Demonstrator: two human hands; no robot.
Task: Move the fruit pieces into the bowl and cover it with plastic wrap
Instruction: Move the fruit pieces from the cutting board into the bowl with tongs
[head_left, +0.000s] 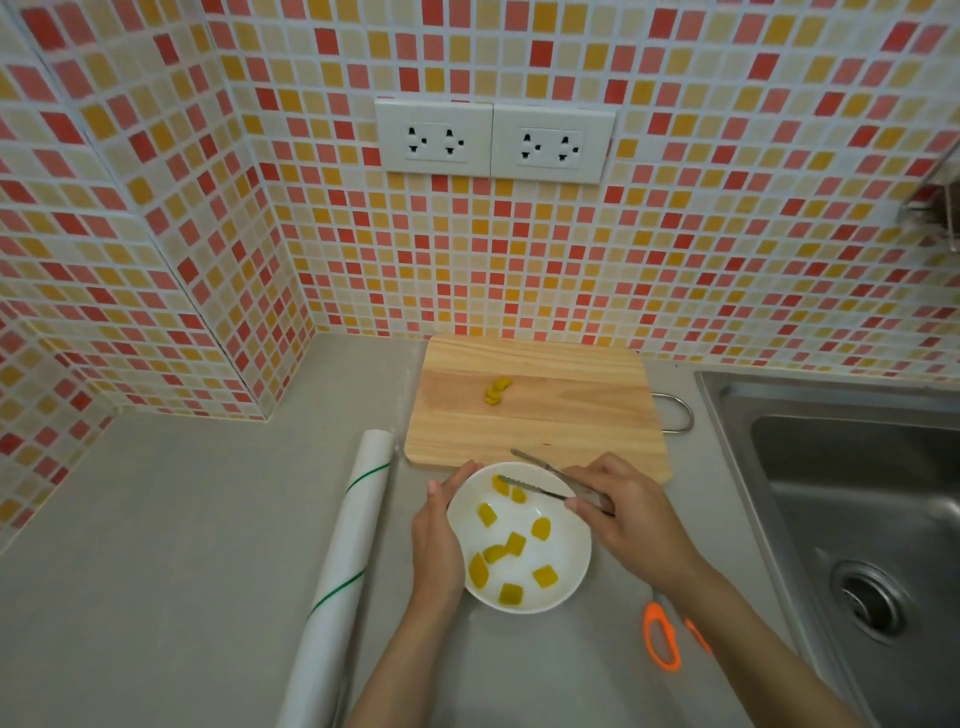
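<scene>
A white bowl (566, 566) stands on the grey counter and holds several yellow fruit pieces (514, 543). My left hand (439, 540) grips the bowl's left rim. My right hand (623, 512) holds metal tongs (540, 480) whose tips reach over the bowl's far edge, next to a fruit piece there. A few more fruit pieces (497, 391) lie on the wooden cutting board (571, 415) behind the bowl. The roll of plastic wrap (343, 566) lies on the counter left of the bowl.
Orange-handled scissors (662, 642) lie on the counter under my right forearm. A steel sink (857, 499) fills the right side. The tiled wall with two white sockets (493, 140) rises behind the board.
</scene>
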